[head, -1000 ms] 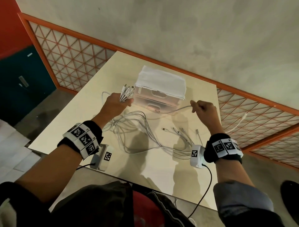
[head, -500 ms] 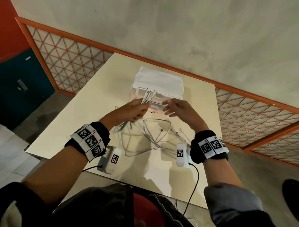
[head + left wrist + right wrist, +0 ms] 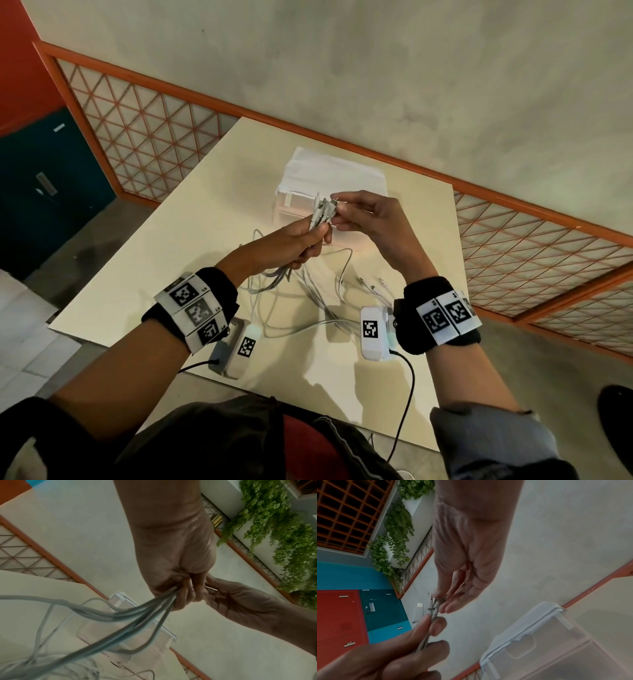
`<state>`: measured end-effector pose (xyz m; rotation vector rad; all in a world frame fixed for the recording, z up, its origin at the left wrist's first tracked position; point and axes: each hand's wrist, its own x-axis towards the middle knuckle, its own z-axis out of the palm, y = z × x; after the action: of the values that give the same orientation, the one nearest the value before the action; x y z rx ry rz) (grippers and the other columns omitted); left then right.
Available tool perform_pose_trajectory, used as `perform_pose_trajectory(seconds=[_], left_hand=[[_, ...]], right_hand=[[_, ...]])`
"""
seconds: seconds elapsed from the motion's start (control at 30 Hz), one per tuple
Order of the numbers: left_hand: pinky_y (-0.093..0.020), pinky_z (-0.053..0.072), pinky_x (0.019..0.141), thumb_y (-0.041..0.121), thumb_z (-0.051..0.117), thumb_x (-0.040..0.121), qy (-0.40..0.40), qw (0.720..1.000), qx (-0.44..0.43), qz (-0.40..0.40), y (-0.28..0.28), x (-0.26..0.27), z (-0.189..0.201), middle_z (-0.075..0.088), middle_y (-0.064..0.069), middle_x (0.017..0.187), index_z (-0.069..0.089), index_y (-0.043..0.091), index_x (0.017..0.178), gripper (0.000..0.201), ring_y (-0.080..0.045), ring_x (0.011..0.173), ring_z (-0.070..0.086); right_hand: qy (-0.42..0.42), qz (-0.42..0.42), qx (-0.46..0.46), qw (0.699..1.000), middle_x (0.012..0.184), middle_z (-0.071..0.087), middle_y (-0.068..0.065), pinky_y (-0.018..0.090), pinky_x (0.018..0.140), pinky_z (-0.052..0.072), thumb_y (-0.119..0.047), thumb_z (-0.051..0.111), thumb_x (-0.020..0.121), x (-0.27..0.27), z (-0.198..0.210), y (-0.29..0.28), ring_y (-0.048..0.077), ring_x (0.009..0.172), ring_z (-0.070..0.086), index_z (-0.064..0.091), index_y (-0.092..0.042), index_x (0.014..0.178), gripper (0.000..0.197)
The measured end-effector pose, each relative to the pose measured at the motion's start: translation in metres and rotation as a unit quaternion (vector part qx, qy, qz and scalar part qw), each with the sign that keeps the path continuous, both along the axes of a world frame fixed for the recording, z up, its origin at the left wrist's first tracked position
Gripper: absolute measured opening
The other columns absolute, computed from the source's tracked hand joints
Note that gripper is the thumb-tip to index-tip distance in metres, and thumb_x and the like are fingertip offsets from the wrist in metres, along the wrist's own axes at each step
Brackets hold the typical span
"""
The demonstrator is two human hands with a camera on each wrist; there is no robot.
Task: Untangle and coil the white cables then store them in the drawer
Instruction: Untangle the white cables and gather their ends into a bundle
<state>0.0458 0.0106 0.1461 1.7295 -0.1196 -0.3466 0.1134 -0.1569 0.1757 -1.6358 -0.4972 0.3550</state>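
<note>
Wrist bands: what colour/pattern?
Black bands carrying white tiles printed with black square fiducial codes, on both wrists. Head view shows it best.

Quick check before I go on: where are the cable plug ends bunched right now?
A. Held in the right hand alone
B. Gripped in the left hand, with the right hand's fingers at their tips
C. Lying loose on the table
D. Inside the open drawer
B: the left hand grips the bunch of cable ends while the right hand pinches at the plug tips, above the table.

Left grip fisted; right grip pinching.
</note>
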Motion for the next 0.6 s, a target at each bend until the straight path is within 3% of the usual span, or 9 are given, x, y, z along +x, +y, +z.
perform_pose_trajectory(seconds=[0.07, 0.2, 0.3, 0.47, 0.6], left_hand=[[-0.017, 0.031, 0.049, 0.036, 0.029, 0.102, -0.001, 1.0, 0.012, 0.002, -0.001, 0.002, 0.0, 0.035, 0.006, 0.063, 0.049, 0.021, 0.09, 0.027, -0.005, 0.05, 0.029], [-0.018, 0.034, 0.052, 0.035, 0.029, 0.102, 0.004, 1.0, 0.013, -0.011, -0.004, 0.003, 0.001, 0.037, 0.004, 0.067, 0.051, 0.023, 0.094, 0.026, -0.005, 0.051, 0.033], [-0.02, 0.036, 0.056, 0.031, 0.028, 0.103, -0.004, 1.0, 0.011, -0.009, -0.009, 0.003, 0.002, 0.04, 0.003, 0.069, 0.05, 0.017, 0.1, 0.026, 0.002, 0.048, 0.039], [-0.021, 0.037, 0.056, 0.028, 0.026, 0.103, -0.025, 1.0, -0.009, 0.0, -0.014, 0.006, 0.003, 0.044, 0.0, 0.068, 0.05, 0.014, 0.1, 0.028, 0.001, 0.048, 0.041], [-0.019, 0.04, 0.053, 0.034, 0.024, 0.103, -0.015, 0.999, -0.035, 0.004, -0.012, 0.008, 0.002, 0.052, -0.001, 0.069, 0.053, 0.009, 0.11, 0.04, -0.007, 0.05, 0.045]], right_hand=[[-0.005, -0.003, 0.01, 1.0, 0.083, 0.069, 0.01, 0.02, 0.071, 0.056, -0.005, 0.061, 0.089, -0.002, 0.002, 0.0, 0.011, 0.073, 0.069, 0.066, -0.007, 0.114, 0.025], [-0.009, -0.023, 0.009, 1.0, 0.08, 0.073, 0.002, 0.021, 0.071, 0.057, -0.005, 0.063, 0.087, -0.001, 0.002, -0.002, 0.011, 0.071, 0.069, 0.066, 0.002, 0.114, 0.027], [-0.013, -0.031, -0.001, 0.999, 0.083, 0.072, 0.005, 0.025, 0.075, 0.059, -0.005, 0.064, 0.086, 0.001, 0.001, -0.003, 0.011, 0.069, 0.069, 0.066, 0.003, 0.112, 0.027], [-0.008, -0.019, -0.014, 1.0, 0.083, 0.072, 0.008, 0.025, 0.076, 0.059, -0.006, 0.064, 0.087, 0.005, 0.004, -0.007, 0.012, 0.071, 0.068, 0.066, 0.004, 0.113, 0.028], [-0.007, -0.011, -0.023, 1.0, 0.082, 0.07, 0.011, 0.026, 0.077, 0.058, -0.008, 0.064, 0.088, 0.008, 0.005, -0.008, 0.014, 0.072, 0.067, 0.067, 0.003, 0.111, 0.026]])
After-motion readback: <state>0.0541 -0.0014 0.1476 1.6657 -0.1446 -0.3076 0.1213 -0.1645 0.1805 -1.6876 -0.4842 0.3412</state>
